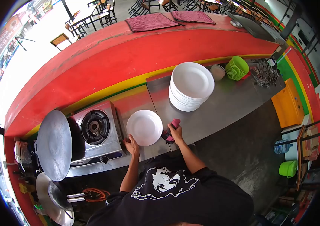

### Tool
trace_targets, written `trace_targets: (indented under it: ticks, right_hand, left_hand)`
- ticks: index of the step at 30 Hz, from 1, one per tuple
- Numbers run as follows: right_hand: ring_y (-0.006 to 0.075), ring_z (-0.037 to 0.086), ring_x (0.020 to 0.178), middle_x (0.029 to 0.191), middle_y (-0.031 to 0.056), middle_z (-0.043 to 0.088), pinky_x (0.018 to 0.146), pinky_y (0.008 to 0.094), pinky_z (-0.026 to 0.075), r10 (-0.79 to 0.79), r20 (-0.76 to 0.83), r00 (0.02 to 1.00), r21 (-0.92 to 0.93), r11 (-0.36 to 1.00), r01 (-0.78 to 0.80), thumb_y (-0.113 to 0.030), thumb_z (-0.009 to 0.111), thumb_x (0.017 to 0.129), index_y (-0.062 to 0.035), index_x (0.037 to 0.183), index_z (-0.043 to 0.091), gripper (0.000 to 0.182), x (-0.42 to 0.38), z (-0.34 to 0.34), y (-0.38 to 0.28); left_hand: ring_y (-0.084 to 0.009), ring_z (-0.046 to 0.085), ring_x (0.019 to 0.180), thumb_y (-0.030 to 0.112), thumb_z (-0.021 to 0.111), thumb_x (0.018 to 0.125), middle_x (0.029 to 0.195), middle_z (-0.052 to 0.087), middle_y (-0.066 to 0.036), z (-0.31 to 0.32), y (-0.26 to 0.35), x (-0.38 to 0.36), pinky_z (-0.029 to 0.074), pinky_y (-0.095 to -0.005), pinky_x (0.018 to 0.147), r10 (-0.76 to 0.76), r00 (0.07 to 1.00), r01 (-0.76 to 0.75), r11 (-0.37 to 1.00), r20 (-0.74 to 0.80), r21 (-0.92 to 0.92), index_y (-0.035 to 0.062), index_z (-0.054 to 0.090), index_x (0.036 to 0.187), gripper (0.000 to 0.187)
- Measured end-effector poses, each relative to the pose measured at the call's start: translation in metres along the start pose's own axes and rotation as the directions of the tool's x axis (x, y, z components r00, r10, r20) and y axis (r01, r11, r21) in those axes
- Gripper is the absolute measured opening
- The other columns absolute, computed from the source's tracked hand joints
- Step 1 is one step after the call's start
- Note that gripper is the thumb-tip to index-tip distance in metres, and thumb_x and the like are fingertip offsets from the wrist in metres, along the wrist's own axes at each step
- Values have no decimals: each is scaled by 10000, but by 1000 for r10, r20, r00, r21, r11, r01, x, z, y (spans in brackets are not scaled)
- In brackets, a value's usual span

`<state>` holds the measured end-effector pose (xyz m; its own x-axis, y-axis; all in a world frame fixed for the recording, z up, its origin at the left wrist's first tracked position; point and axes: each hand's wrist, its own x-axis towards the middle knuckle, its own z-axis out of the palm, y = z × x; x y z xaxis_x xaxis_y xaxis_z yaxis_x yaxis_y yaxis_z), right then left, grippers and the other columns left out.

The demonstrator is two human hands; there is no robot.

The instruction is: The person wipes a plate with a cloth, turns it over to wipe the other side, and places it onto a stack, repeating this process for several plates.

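A round white plate (145, 127) rests on or just above the steel counter, right of the gas stove. My left hand (132, 145) grips its lower left rim, with the fingers partly hidden beneath the edge. Close to the plate's right side, my right hand (175, 133) is closed around a bunched pink and dark cloth (169, 137). Behind the cloth stands a tall stack of white plates (192, 84).
A single-burner gas stove (95, 127) and a large metal wok (55, 145) stand to the left. Green cups (237, 68) and a heap of cutlery (265, 73) sit at the counter's far right. Pink cloths (153, 22) lie on the red ledge (103, 56).
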<state>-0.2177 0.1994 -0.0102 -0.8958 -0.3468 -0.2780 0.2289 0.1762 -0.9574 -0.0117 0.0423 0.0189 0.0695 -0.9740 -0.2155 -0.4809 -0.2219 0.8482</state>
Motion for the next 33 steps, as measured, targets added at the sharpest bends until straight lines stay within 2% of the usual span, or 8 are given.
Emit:
trace_targets:
  ticks: [3,6,9,15,20,24,28,33]
  right_hand:
    - [130,591,765,843,15,626,659,318,480,142,-199,970,245,965,-91,-364,762,846,-64,901,640,329,18,-29,-9]
    - [180,645,911,1006,65,662,826,355,523,404,-221,888,633,752,-184,-365,721,870,-26,1117,597,438,51,-65,-28]
    - [233,659,944,1016,61,667,878,403,537,212,-61,975,850,524,-61,-364,621,941,-63,1091,597,337,71,-107,-36]
    - [235,636,1036,1096,73,654,957,391,494,92,-103,990,871,489,45,-359,549,979,-55,1152,573,351,90,-171,-97]
    - [220,629,1052,1119,65,642,951,371,499,-86,-120,989,820,553,147,-308,571,981,-85,1244,528,347,118,-207,-154]
    - [96,585,1002,1069,-22,554,848,273,505,-145,23,989,763,642,76,-235,643,949,-121,1242,495,348,130,-246,-189]
    - [117,593,1012,1072,-10,569,871,307,502,-101,-2,995,700,710,73,-224,642,948,-118,1231,515,328,169,-278,-186]
    - [207,622,1058,1146,44,618,946,382,501,-17,42,999,720,694,-19,-213,587,972,-90,1251,531,310,203,-296,-176]
  left_hand:
    - [-385,554,1148,602,573,914,1217,571,-269,14,21,-12,418,-464,984,81,985,-39,965,-153,258,-47,483,1325,774]
    - [-409,492,1213,565,539,952,1279,521,-269,32,52,-21,374,-448,1031,293,940,-273,954,-178,128,-46,476,1334,724]
    - [-389,511,1199,531,505,987,1269,546,-252,63,82,-34,385,-431,1029,325,944,-330,932,-57,-146,-48,477,1339,678]
    - [-316,458,1323,515,450,1020,1349,531,-209,122,176,-87,329,-388,1105,360,856,-85,806,370,-586,-46,453,1382,667]
    - [-306,433,1341,467,585,976,1422,457,-206,165,261,-140,328,-392,1108,362,860,-96,807,360,-582,-16,307,1480,751]
    - [-275,421,1323,253,754,871,1470,377,-182,198,285,-158,330,-391,1107,406,842,-185,835,355,-518,-1,197,1521,893]
    - [-267,460,1283,93,702,868,1415,438,-151,223,267,-156,382,-386,1075,435,889,-262,741,144,-619,58,262,1502,772]
    - [-256,470,1273,90,664,895,1381,478,-145,207,272,-168,379,-389,1076,447,876,-244,735,181,-633,53,332,1478,672]
